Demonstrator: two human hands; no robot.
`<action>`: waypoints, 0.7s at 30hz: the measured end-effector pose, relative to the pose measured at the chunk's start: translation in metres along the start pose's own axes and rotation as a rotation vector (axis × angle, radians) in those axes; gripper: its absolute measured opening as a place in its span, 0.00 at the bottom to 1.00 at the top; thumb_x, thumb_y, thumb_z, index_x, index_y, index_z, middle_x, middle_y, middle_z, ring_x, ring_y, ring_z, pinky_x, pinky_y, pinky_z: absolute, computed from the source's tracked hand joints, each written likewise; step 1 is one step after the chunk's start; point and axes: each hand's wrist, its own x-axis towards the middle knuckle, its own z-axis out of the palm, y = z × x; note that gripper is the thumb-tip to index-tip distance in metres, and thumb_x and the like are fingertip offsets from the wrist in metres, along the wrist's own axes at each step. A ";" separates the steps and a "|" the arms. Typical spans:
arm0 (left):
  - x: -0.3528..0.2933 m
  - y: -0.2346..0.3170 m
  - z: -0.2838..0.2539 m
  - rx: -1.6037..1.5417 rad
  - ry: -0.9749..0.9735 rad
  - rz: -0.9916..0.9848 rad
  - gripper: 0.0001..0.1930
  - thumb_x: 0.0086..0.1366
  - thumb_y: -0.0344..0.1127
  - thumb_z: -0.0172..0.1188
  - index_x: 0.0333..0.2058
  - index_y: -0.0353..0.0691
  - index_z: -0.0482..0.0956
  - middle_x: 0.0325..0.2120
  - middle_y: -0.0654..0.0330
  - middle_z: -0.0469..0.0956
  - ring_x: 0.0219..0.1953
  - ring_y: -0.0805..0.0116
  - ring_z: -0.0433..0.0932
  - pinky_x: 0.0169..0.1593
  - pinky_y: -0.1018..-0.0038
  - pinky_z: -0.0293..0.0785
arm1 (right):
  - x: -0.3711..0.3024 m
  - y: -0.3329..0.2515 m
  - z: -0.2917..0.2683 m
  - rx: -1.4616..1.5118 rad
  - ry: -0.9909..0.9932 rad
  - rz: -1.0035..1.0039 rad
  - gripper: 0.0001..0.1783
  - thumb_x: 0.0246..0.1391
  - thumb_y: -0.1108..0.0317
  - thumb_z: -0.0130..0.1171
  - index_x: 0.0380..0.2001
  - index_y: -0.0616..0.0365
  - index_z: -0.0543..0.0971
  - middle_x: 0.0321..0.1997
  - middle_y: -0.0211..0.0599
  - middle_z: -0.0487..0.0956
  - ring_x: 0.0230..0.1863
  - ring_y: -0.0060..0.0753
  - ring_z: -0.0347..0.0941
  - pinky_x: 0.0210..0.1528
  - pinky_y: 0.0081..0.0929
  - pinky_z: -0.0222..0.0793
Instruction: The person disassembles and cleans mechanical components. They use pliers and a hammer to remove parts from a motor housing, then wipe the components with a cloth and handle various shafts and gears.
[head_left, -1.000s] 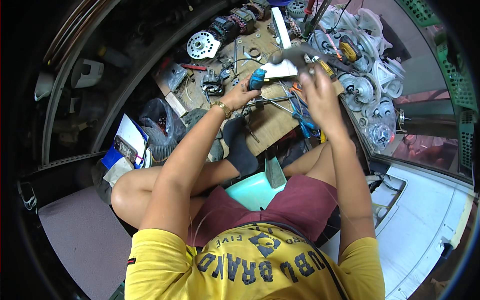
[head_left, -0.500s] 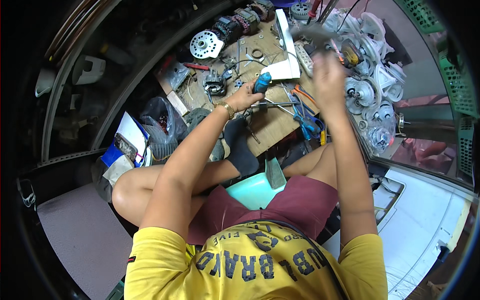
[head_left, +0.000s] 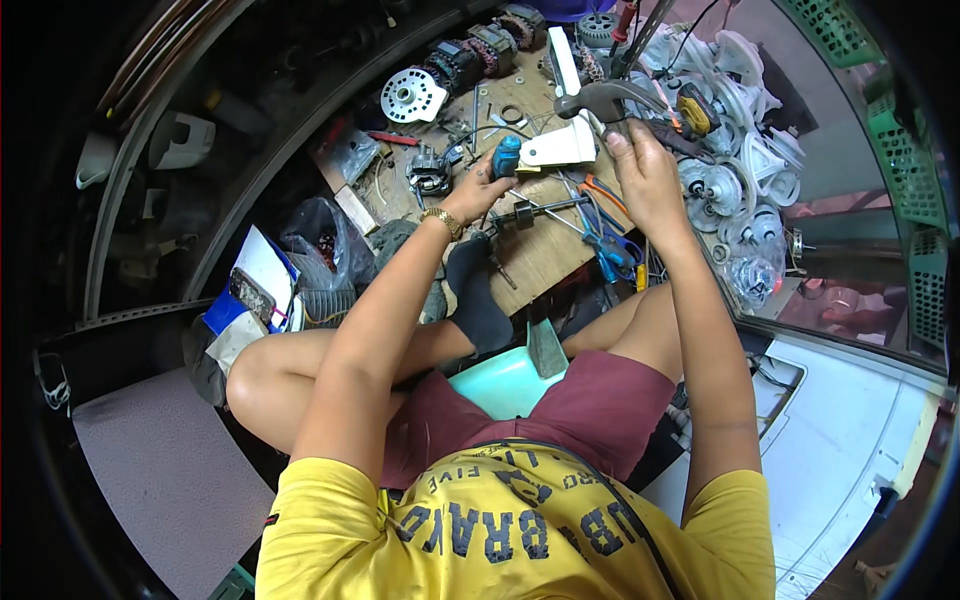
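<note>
Head view: left hand (head_left: 476,196) grips a blue-handled tool (head_left: 506,156), right hand (head_left: 648,178) a hammer (head_left: 597,96) jutting out leftward.

workboard (head_left: 560,265) before the person (head_left: 520,520). on its far part: row of stators (head_left: 455,65), end cover (head_left: 412,97) just on the near side of these. small motor (head_left: 428,172) to the left of left hand (head_left: 478,195). screwdriver (head_left: 507,155) in left hand; rod (head_left: 565,204) just nearer the person. bracket (head_left: 560,148) between left hand and right hand (head_left: 648,175). hammer (head_left: 600,97) in right hand. pile of plastic parts (head_left: 720,185) right of board. plastic bag (head_left: 320,250) left of it. dustpan (head_left: 495,385) between board and person.
</note>
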 end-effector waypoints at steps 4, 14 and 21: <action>-0.004 0.005 0.003 0.012 0.006 -0.008 0.34 0.63 0.28 0.59 0.65 0.38 0.56 0.53 0.62 0.71 0.55 0.73 0.68 0.62 0.74 0.61 | -0.005 0.007 0.010 0.045 -0.027 0.048 0.17 0.64 0.60 0.51 0.43 0.66 0.74 0.28 0.59 0.77 0.36 0.62 0.76 0.37 0.47 0.68; -0.008 0.012 0.002 0.075 0.089 0.076 0.19 0.65 0.34 0.61 0.51 0.42 0.66 0.35 0.67 0.72 0.34 0.79 0.70 0.39 0.78 0.70 | 0.004 0.008 0.024 0.026 -0.098 0.049 0.20 0.63 0.59 0.51 0.45 0.67 0.74 0.33 0.63 0.77 0.40 0.66 0.74 0.40 0.48 0.67; -0.006 -0.002 -0.002 0.020 0.121 0.051 0.21 0.64 0.32 0.60 0.54 0.43 0.65 0.34 0.68 0.72 0.33 0.79 0.70 0.38 0.78 0.72 | 0.012 -0.001 0.029 0.016 -0.136 0.046 0.18 0.63 0.60 0.51 0.45 0.66 0.75 0.34 0.63 0.77 0.40 0.67 0.74 0.41 0.50 0.67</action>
